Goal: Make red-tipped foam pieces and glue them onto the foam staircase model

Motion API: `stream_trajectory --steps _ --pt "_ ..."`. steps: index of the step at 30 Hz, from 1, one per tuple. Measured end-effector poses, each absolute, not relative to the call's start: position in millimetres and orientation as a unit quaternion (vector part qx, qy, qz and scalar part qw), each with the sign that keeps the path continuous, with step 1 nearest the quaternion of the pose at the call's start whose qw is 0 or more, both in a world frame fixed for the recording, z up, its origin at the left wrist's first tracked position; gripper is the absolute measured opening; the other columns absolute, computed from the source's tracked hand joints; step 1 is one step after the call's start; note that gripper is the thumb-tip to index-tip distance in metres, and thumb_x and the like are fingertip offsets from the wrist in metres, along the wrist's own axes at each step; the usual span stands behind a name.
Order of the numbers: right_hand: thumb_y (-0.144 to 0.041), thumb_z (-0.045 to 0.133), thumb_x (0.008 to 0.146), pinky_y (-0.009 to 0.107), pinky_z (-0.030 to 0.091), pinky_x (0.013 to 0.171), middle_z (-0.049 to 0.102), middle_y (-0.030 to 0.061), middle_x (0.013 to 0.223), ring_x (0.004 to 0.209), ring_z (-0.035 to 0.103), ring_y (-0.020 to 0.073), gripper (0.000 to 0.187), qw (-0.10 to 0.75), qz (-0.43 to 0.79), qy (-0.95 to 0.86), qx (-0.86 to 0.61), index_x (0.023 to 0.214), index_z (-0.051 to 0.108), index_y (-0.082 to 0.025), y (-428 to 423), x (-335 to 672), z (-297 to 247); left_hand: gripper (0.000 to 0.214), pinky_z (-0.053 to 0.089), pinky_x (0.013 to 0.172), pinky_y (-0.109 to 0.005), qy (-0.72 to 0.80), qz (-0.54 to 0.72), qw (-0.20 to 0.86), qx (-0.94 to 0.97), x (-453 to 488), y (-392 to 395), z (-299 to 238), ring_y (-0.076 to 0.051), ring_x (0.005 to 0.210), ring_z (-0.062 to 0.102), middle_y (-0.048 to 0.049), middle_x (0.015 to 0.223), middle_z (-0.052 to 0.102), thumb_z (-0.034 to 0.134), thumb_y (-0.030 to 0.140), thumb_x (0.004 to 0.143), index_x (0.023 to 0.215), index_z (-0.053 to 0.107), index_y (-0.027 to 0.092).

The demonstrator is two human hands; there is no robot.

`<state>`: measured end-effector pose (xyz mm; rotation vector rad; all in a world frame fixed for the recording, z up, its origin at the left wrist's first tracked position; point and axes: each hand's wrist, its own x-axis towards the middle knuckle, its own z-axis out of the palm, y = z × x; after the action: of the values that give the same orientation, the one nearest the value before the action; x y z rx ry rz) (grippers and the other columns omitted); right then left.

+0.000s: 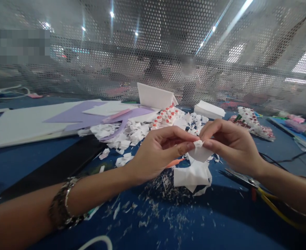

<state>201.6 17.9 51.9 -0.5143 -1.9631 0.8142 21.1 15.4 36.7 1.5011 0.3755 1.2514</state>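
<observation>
My left hand (160,150) and my right hand (228,143) meet over the blue table (220,222). Both pinch the top of a crumpled white paper strip (197,166), thumbs and forefingers pressed together on it. The strip hangs down and folds onto the table below my hands. A bracelet sits on my left wrist. A pile of small white paper scraps (121,135) lies just beyond my left hand. Fine paper shreds (163,187) litter the table under my hands.
White sheets (19,125) and lilac sheets (90,114) lie at the left, with a black strip (59,166) nearer. Red-dotted white pieces (166,118) and a similar bunch (252,121) lie behind. Scissors with yellow handles (257,191) rest under my right forearm. A perforated metal screen (153,52) closes the back.
</observation>
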Motion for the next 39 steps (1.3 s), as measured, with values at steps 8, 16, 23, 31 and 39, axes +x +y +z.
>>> stream_trajectory --steps 8,16,23,31,39 --pt "-0.017 0.058 0.08 0.017 0.043 0.057 0.058 -0.0018 0.073 0.067 0.053 0.005 0.003 0.475 0.216 -0.825 -0.217 0.078 0.057 -0.018 21.0 198.4 47.4 0.006 0.046 0.067 -0.013 0.192 0.539 0.448 0.687 18.6 20.7 32.8 -0.006 0.076 0.054 0.0022 0.077 0.058 0.066 0.014 0.073 0.076 0.068 0.019" --pt "-0.015 0.057 0.079 0.019 0.044 0.059 0.06 -0.001 0.075 0.068 0.054 0.0066 0.004 0.48 0.156 -0.841 -0.198 0.08 0.057 -0.019 22.1 203.0 46.7 0.004 0.048 0.065 -0.017 0.217 0.55 0.373 0.715 18.2 15.4 35.7 -0.009 0.077 0.057 -0.0006 0.079 0.062 0.065 0.016 0.074 0.077 0.066 0.017" --pt "-0.014 0.057 0.078 0.022 0.044 0.06 0.06 -0.0004 0.076 0.069 0.055 0.0081 0.007 0.465 0.139 -0.854 -0.184 0.082 0.057 -0.019 19.8 204.9 47.0 0.013 0.051 0.07 -0.022 0.224 0.534 0.302 0.757 17.1 11.0 38.3 -0.013 0.083 0.06 -0.0032 0.087 0.064 0.06 0.013 0.076 0.08 0.069 0.022" --pt "-0.012 0.06 0.076 0.018 0.044 0.058 0.059 -0.0022 0.072 0.065 0.054 0.0063 0.009 0.478 0.134 -0.835 -0.236 0.079 0.054 -0.019 13.7 201.9 47.1 0.013 0.05 0.077 -0.027 0.219 0.527 0.202 0.796 15.0 7.6 40.0 -0.015 0.084 0.06 -0.0024 0.091 0.067 0.065 0.02 0.075 0.086 0.069 0.025" --pt "-0.018 0.061 0.077 0.017 0.048 0.059 0.055 -0.0025 0.079 0.069 0.056 0.0061 0.023 0.468 0.152 -0.835 -0.247 0.096 0.05 -0.023 13.1 200.0 51.2 0.008 0.049 0.066 -0.022 0.271 0.494 0.39 0.728 17.8 12.5 41.8 -0.013 0.075 0.06 -0.0025 0.078 0.065 0.064 0.024 0.075 0.076 0.066 0.016"
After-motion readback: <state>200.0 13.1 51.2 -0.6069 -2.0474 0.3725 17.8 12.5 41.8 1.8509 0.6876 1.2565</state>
